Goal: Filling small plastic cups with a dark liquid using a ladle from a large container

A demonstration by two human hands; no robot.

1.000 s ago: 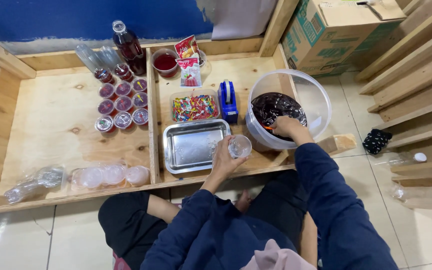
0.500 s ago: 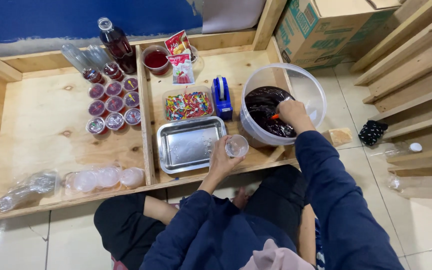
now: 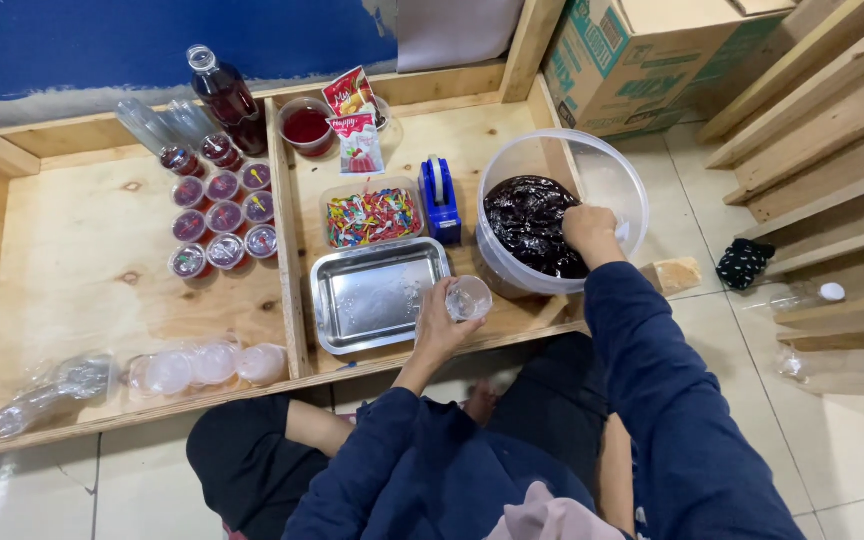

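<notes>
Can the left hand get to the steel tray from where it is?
Probably yes: the left hand holds a clear cup right beside the tray, with nothing between, though it is occupied.

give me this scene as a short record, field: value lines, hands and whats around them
setting: person seated on a tiled floor at a low wooden tray
left hand: holds a small clear cup over the tray edge
right hand: inside a large clear tub, in the dark jelly
beside cup: metal tray
behind it: box of colourful bits, blue tape dispenser
left compartment: filled lidded cups, dark red bottle
near edge: bagged lids
</notes>
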